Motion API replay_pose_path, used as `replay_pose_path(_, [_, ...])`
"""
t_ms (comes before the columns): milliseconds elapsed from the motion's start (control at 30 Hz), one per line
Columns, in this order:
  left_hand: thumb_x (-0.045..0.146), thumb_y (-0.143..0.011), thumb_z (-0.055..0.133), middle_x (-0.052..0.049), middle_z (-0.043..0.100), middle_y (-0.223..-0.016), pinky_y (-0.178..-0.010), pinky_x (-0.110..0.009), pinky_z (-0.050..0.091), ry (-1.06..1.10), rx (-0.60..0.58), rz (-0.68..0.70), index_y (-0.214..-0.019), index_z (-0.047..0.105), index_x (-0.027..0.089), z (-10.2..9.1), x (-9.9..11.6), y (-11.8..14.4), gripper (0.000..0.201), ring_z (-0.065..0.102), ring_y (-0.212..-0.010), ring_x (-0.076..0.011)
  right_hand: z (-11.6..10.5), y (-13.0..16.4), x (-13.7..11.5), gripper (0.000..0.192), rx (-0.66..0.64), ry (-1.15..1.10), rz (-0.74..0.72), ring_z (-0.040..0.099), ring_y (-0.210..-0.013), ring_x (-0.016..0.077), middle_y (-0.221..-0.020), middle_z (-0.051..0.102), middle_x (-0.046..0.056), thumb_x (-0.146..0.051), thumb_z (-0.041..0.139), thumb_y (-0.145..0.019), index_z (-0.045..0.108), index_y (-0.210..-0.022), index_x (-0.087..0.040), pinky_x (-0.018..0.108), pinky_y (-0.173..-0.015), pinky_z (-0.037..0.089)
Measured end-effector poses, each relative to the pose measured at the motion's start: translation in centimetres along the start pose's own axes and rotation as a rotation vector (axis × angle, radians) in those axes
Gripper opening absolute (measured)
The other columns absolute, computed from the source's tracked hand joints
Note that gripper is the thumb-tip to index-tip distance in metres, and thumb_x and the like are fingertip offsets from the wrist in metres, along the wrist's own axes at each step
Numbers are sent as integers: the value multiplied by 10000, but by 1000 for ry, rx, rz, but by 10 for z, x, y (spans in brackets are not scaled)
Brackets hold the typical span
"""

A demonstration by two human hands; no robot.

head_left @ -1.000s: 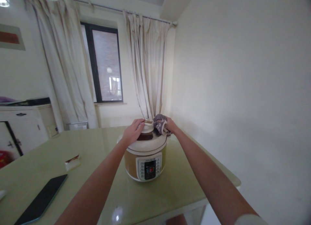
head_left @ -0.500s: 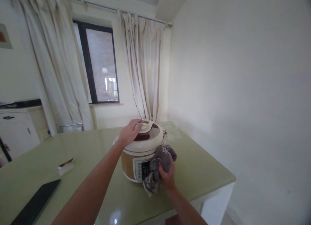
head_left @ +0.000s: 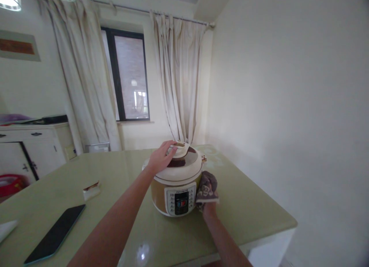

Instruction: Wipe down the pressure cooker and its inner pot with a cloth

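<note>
Cooker spot: the pressure cooker (head_left: 176, 184) sits upright on the green table (head_left: 121, 171), pretty much dead centre between both arms, control panel (head_left: 180, 201) facing the person.
Left hand: the left hand (head_left: 161, 159) lies flat-ish on the lid (head_left: 184, 168), fingers curled loosely against the white knob (head_left: 179, 148). It's resting there, not clamped around anything.
Right hand: the right hand (head_left: 208, 209) is mostly hidden behind the grey patterned cloth (head_left: 207, 188) it's bunched around, so it's closed on that cloth and pressing it to the cooker's side wall.
Key relation: the cloth touches the pot just right of the panel, below the lid rim; the pot body lies straight left of that grip, and the lid hand is up and to the left of it.
Nearer hand: the right one for the side wall, the left for the top.
Other stuff: a dark phone (head_left: 56, 234) and a small wrapped packet (head_left: 91, 190) lie well off to the left of the lid hand.
In the way: nothing between cloth and pot; the wall (head_left: 288, 105) is to the right.
</note>
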State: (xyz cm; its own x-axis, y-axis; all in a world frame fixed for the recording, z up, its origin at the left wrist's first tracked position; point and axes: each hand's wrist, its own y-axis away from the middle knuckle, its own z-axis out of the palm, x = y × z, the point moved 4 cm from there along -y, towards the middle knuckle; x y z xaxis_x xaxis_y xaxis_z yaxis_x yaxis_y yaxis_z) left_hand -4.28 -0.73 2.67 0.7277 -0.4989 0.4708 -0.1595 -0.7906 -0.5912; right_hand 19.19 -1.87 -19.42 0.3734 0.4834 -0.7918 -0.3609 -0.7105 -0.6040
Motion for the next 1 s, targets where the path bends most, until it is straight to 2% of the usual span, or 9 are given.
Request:
replay_pose_path(67, [536, -1058, 403, -5, 615, -1497, -1184, -443, 463, 7, -2, 10, -1388, 617, 354, 0, -1, -1, 434, 642, -1295, -247, -6, 36, 0, 540, 146, -38, 118, 722, -1143, 359, -1225, 753, 140, -610, 402, -1014, 645, -1361, -275, 541, -950, 610])
replay_pose_path(133, [490, -1058, 397, -10, 607, -1506, -1210, -441, 437, 19, -4, 19, -1397, 612, 339, 1, -3, -1, 429, 620, -1331, -244, -7, 58, -12, 522, 169, -59, 161, 706, -1182, 348, -1275, 736, 136, -602, 522, -979, 628, -1355, -254, 522, -990, 595])
replay_pose_path(200, [410, -1051, 388, -16, 591, -1529, -1228, -450, 416, 23, -7, 24, -1417, 595, 322, 3, -5, -1, 430, 596, -1364, -243, -9, 57, -34, 562, 160, -76, 124, 683, -1207, 346, -1311, 706, 153, -580, 612, -941, 593, -1374, -223, 531, -1026, 566])
replay_pose_path(433, [251, -980, 387, -4, 556, -1567, -1230, -476, 419, -4, -20, 34, -1439, 587, 329, 5, -9, -2, 506, 582, -1381, -240, -24, -20, -119, 499, 174, 49, -201, 575, -1173, 328, -1206, 571, 127, -526, 704, -875, 594, -1248, -213, 553, -1048, 499])
replay_pose_path(533, [245, -964, 385, -13, 569, -1548, -1229, -459, 425, -11, -17, 39, -1417, 609, 320, 4, -7, -3, 511, 578, -1389, -241, -18, -12, -144, 484, 144, 163, -333, 536, -1177, 346, -1236, 530, 133, -486, 743, -834, 596, -1218, -231, 558, -1031, 494])
replay_pose_path(667, [249, -972, 373, -22, 547, -1569, -1244, -465, 403, -28, -39, 44, -1441, 582, 309, 4, -3, -2, 517, 562, -1407, -246, 2, 22, -171, 540, -61, 318, -596, 523, -1084, 349, -1217, 543, 124, -481, 856, -701, 657, -1154, -266, 530, -934, 505])
replay_pose_path(833, [237, -981, 364, -19, 513, -1604, -1251, -484, 389, -47, -55, 53, -1472, 547, 313, 3, -3, 0, 529, 529, -1443, -244, 3, 25, -168, 628, -232, 363, -786, 542, -1029, 329, -1173, 599, 107, -574, 870, -667, 681, -1188, -279, 505, -902, 506])
replay_pose_path(900, [237, -983, 372, -24, 504, -1614, -1250, -493, 390, -51, -45, 35, -1491, 530, 312, 3, -4, 0, 537, 527, -1448, -251, -10, 14, -153, 606, -177, 299, -735, 558, -1058, 332, -1180, 602, 108, -549, 845, -694, 672, -1199, -262, 505, -923, 516])
replay_pose_path(1000, [236, -982, 379, -15, 474, -1641, -1229, -487, 421, -49, -31, 34, -1490, 541, 329, 2, -3, 1, 541, 537, -1442, -260, -32, -3, -127, 461, 8, 193, -513, 596, -1080, 320, -1166, 607, 109, -466, 766, -801, 654, -1183, -234, 485, -939, 533])
